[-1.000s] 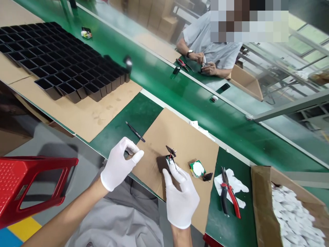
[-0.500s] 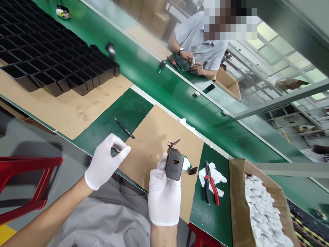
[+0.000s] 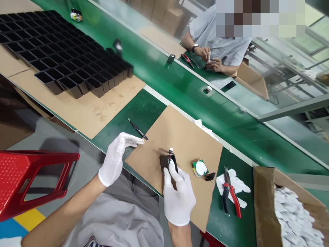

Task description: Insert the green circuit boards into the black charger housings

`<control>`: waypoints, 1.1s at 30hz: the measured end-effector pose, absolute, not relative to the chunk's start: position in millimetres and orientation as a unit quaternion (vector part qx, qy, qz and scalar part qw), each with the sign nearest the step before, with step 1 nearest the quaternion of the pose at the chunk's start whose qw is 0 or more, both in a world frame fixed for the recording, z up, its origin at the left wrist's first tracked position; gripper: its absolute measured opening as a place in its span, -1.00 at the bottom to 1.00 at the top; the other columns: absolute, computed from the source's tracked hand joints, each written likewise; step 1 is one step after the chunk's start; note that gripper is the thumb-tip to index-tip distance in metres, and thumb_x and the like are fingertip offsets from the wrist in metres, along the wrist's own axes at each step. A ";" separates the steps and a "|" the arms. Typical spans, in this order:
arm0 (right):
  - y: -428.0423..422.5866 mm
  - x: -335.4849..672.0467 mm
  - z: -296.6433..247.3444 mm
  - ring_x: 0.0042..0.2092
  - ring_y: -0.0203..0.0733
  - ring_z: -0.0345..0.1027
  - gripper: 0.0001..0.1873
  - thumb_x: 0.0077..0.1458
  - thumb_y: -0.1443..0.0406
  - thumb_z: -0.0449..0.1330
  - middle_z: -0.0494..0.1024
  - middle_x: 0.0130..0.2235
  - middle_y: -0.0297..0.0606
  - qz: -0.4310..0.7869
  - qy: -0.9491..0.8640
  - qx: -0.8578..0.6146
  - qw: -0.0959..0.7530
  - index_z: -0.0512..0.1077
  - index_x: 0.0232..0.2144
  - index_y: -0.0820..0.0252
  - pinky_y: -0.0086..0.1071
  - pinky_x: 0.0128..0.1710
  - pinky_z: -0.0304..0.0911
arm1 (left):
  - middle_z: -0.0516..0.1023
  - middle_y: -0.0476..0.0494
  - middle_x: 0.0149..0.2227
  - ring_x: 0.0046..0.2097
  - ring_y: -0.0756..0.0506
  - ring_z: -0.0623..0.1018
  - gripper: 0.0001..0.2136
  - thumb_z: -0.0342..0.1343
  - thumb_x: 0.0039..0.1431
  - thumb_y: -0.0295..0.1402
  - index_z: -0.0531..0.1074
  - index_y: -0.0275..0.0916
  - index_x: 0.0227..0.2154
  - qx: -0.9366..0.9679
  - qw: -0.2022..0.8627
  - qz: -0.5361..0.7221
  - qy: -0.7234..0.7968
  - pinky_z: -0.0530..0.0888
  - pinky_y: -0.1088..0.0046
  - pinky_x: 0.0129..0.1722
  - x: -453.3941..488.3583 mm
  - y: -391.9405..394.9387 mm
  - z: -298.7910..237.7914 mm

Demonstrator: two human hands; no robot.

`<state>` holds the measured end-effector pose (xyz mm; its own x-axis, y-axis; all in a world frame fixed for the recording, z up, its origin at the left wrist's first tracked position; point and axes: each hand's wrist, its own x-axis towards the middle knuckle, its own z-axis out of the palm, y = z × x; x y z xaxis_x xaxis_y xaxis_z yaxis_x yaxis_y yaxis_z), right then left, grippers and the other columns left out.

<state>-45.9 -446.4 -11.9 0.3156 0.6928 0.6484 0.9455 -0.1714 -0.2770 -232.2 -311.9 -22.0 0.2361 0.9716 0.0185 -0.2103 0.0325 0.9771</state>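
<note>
My right hand [image 3: 178,195], in a white glove, grips a small dark charger body [image 3: 167,162] with wires and a white tip showing at its top, held over a brown cardboard sheet [image 3: 180,133]. My left hand [image 3: 117,157], also gloved, hovers at the sheet's left corner with its fingers stretched toward black tweezers [image 3: 138,129] lying on the green table; it holds nothing. A small green-and-white part [image 3: 199,168] and a dark piece [image 3: 210,176] lie on the cardboard to the right of my right hand.
Red-handled pliers [image 3: 230,195] rest on white cloth at the right. A cardboard box [image 3: 264,206] of white parts stands far right. Black compartment trays [image 3: 64,58] cover the far left. A red stool [image 3: 31,178] is at my left. Across the belt a person's hands [image 3: 208,58] work.
My right hand lowered the charger body from a raised, upright hold back down to the cardboard. My left hand's pinched fingers opened and reached toward the tweezers.
</note>
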 end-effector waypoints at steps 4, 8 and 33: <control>-439.3 -50.1 -20.8 -0.20 -0.18 0.70 -0.78 0.37 0.29 0.35 0.75 -0.11 -0.25 -0.177 -0.558 -0.740 0.331 0.70 0.03 0.04 -0.39 -0.17 0.57 | 0.71 -0.26 -0.01 0.10 -0.26 0.69 -0.46 -0.15 0.57 0.11 0.61 -0.16 -0.10 0.492 0.617 0.483 0.379 0.62 0.11 0.19 -232.6 -310.9 -23.1; -436.8 -47.0 -19.6 -0.13 -0.16 0.71 -0.72 0.34 0.30 0.37 0.76 -0.04 -0.25 -0.150 -0.531 -0.755 0.354 0.70 0.06 -0.03 -0.38 -0.14 0.59 | 0.70 -0.23 -0.01 0.09 -0.23 0.68 -0.50 -0.15 0.61 0.03 0.62 -0.16 -0.09 0.508 0.608 0.484 0.372 0.61 0.14 0.17 -233.6 -312.5 -22.6; -434.0 -33.1 -12.4 0.12 -0.12 0.66 -0.71 0.36 0.36 0.36 0.70 0.19 -0.19 -0.104 -0.547 -0.743 0.371 0.56 0.10 0.06 -0.19 0.14 0.61 | 0.63 -0.08 -0.17 -0.14 -0.22 0.71 -0.50 0.49 0.04 -0.40 0.56 -0.13 0.07 0.826 0.377 0.218 0.359 0.64 0.29 -0.10 -178.9 -309.9 -20.8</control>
<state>-33.1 -434.0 -12.4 0.3805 0.7358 0.5602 0.8899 -0.1265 -0.4383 -178.9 -309.9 -20.8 0.6472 0.7570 0.0898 0.4280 -0.4584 0.7789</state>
